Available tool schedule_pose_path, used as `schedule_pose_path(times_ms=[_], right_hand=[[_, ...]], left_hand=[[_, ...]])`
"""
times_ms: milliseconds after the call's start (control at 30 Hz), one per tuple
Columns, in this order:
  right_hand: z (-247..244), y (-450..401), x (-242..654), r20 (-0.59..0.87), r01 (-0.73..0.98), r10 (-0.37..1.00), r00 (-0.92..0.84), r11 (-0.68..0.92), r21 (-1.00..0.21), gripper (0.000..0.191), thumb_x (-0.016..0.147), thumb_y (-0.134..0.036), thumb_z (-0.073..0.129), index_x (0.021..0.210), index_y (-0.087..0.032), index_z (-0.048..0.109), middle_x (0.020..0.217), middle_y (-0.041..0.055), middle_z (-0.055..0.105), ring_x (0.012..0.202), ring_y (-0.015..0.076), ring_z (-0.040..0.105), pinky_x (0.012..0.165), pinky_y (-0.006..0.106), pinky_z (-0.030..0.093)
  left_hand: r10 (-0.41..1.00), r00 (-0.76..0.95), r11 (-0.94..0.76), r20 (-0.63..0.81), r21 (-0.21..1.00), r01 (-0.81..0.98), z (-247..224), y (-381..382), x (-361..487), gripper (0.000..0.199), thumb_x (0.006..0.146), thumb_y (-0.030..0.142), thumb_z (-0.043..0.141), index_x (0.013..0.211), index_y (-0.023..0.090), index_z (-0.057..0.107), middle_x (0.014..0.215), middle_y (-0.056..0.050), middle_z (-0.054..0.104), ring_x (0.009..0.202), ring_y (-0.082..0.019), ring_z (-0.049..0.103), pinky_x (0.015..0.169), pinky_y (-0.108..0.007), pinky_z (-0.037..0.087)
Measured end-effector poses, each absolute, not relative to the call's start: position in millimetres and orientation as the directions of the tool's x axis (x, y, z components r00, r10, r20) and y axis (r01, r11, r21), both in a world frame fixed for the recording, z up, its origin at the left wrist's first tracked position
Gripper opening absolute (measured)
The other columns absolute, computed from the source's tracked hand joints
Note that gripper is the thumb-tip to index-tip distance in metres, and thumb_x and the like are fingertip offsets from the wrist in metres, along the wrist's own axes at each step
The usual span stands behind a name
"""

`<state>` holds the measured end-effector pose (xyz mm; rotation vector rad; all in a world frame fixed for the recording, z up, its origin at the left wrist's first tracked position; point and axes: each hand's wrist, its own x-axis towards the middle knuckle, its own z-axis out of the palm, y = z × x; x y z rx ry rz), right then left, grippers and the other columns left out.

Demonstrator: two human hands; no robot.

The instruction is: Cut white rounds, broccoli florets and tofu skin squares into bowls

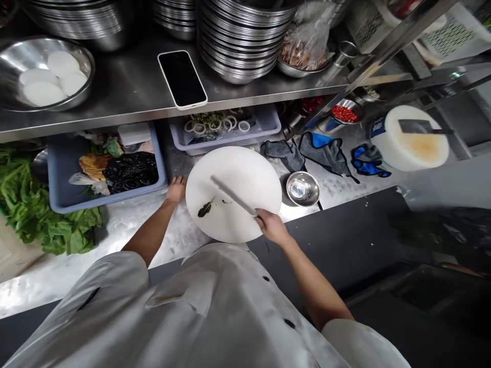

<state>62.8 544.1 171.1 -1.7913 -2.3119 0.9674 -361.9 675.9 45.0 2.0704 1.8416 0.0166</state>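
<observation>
In the head view, a thick round white cutting board [245, 158] lies on the metal counter in front of me. My right hand [271, 226] is closed round the handle of a knife [233, 195], whose blade slants up and left over the board. A dark green leaf scrap [204, 209] rests on the board, left of the blade, with smaller bits nearby. At the board's left edge is my left hand [177, 189], its fingers stretched out and holding nothing; whether it presses on the board I cannot tell.
A blue-grey bin of food scraps [53, 179] and leafy greens [72, 230] are at left. Behind the board sits a tray with onion rings [268, 128]. A small metal bowl [303, 188] and gloves [326, 153] lie right. A phone [182, 79] is on the shelf above.
</observation>
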Motion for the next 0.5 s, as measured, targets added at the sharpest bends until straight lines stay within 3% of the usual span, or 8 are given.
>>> schedule_pose_path(times_ms=[133,233,333,400,500], right_hand=[[151,554,145,-0.391,0.738,0.919,0.042,-0.293,-0.608,0.030,0.100,-0.050,0.043,0.098,-0.021,0.054,0.061,-0.0008,0.060,0.051,0.0179,0.059,0.054,0.028,0.049],[132,565,168,-0.434,0.590,0.861,0.263,-0.500,-0.634,0.034,0.094,-0.058,0.052,0.090,-0.024,0.047,0.052,-0.0051,0.053,0.042,0.0160,0.051,0.048,0.028,0.043],[121,570,148,-0.356,0.647,0.881,0.311,-0.471,-0.600,0.028,0.091,-0.050,0.058,0.084,-0.025,0.046,0.054,-0.0017,0.055,0.049,0.0181,0.056,0.054,0.028,0.044],[120,567,117,-0.323,0.714,0.913,0.250,-0.399,-0.576,0.024,0.090,-0.044,0.060,0.083,-0.025,0.047,0.058,0.0005,0.058,0.057,0.0202,0.060,0.060,0.029,0.045],[122,554,63,-0.375,0.719,0.922,0.097,-0.325,-0.614,0.022,0.091,-0.041,0.058,0.082,-0.026,0.045,0.060,0.0010,0.059,0.062,0.0208,0.062,0.061,0.027,0.043]], left_hand=[[0.988,-0.002,0.044,-0.154,0.272,0.961,36,616,-369,0.025,0.093,0.016,0.044,0.101,0.012,0.067,0.111,-0.020,0.066,0.110,-0.030,0.059,0.102,-0.039,0.045],[0.970,-0.223,0.243,-0.096,0.355,0.903,46,582,-366,0.014,0.084,0.013,0.052,0.091,0.017,0.064,0.098,-0.013,0.069,0.095,-0.025,0.063,0.093,-0.035,0.049],[0.940,-0.341,0.303,-0.006,0.474,0.827,84,592,-356,0.009,0.078,0.014,0.058,0.085,0.020,0.062,0.083,-0.005,0.067,0.081,-0.021,0.062,0.083,-0.032,0.049],[0.949,-0.297,0.194,0.106,0.548,0.814,121,638,-343,0.007,0.080,0.017,0.060,0.086,0.020,0.063,0.081,-0.003,0.066,0.078,-0.019,0.061,0.081,-0.031,0.049],[0.924,-0.230,-0.012,0.307,0.623,0.782,174,747,-314,0.011,0.090,0.021,0.057,0.094,0.018,0.066,0.094,-0.006,0.070,0.092,-0.020,0.064,0.091,-0.031,0.048]])
